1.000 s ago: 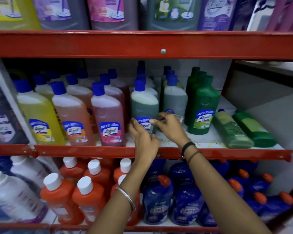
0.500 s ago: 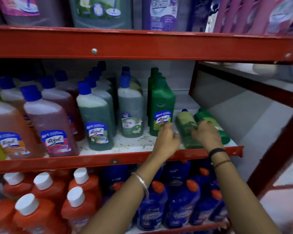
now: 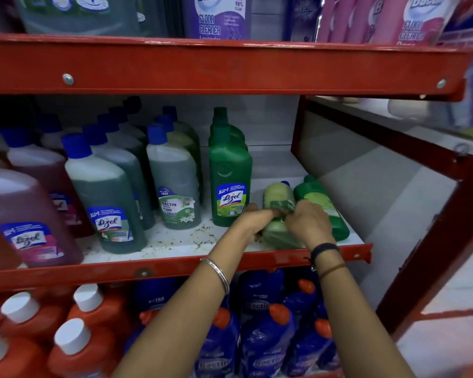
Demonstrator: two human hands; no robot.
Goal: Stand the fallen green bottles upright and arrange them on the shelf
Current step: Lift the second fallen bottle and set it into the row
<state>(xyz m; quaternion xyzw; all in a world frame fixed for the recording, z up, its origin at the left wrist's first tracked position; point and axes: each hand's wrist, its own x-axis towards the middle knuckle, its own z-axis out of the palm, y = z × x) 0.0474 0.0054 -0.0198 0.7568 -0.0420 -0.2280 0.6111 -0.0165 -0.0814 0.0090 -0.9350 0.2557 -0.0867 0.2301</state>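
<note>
Two green bottles lie on their sides at the right end of the middle shelf (image 3: 175, 242). The pale green bottle (image 3: 277, 193) with a blue cap lies pointing back; both my hands close around its middle. My left hand (image 3: 253, 221) grips its left side and my right hand (image 3: 307, 222) grips its right side. The dark green bottle (image 3: 321, 199) lies next to it on the right, partly behind my right hand. An upright dark green Lizol bottle (image 3: 230, 173) stands just left of my hands, with more behind it.
Rows of upright blue-capped bottles (image 3: 107, 192) fill the shelf's left part. A red beam (image 3: 230, 69) runs overhead and a red upright post (image 3: 432, 230) bounds the right side. Orange and blue bottles (image 3: 268, 342) crowd the shelf below.
My view and both hands shifted right from the blue-capped bottles to the fallen ones. My hands have now closed together on the pale green bottle.
</note>
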